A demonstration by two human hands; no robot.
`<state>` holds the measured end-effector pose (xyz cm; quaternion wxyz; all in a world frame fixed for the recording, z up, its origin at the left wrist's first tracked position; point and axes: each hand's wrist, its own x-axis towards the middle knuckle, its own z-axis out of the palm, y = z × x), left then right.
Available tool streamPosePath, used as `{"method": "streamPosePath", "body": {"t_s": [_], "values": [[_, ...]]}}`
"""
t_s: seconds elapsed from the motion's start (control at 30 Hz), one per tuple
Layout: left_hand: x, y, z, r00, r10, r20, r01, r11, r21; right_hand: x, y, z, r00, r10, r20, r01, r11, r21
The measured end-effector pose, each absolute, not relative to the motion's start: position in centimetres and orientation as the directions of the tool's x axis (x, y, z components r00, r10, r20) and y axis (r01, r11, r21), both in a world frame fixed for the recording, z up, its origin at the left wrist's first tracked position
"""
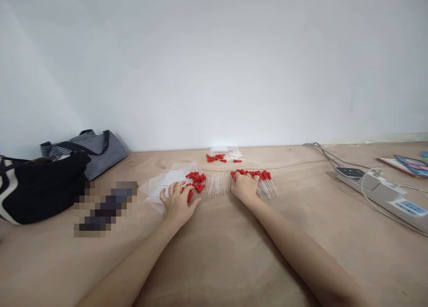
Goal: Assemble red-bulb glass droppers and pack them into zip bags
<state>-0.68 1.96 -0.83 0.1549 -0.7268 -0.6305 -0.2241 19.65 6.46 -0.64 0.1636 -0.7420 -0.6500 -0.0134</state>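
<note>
My left hand is open, its fingers spread and bent over the near side of a loose pile of red rubber dropper bulbs. Those bulbs lie on and beside a clear plastic bag. Right of them is a row of clear dropper tubes without bulbs, side by side. My right hand has its fingers curled down at the left end of a row of droppers with red bulbs. The hand covers part of this row, and what its fingertips hold is hidden.
Farther back lie more red bulbs and a bag with clear tubes, near the wall. On the left are a black bag, a striped bag and a blurred-out item. A power strip with cables stands right.
</note>
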Motion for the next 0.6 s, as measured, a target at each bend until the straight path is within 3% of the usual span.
{"method": "streamPosePath", "body": {"t_s": [0.2,0.4,0.6], "values": [[-0.8,4.6,0.4,0.068,0.884,0.463,0.967,-0.172,0.186,19.8,6.4,-0.8,0.116,0.971,0.211,0.976,-0.072,-0.206],[-2.1,12.0,1.1,0.269,0.934,0.234,0.884,-0.336,0.325,19.6,6.5,-0.6,0.115,0.979,0.171,0.983,-0.087,-0.161],[-1.9,14.0,0.2,0.340,0.932,0.123,0.794,-0.355,0.493,19.2,6.6,-0.7,0.110,0.982,0.153,0.985,-0.087,-0.151]]}}
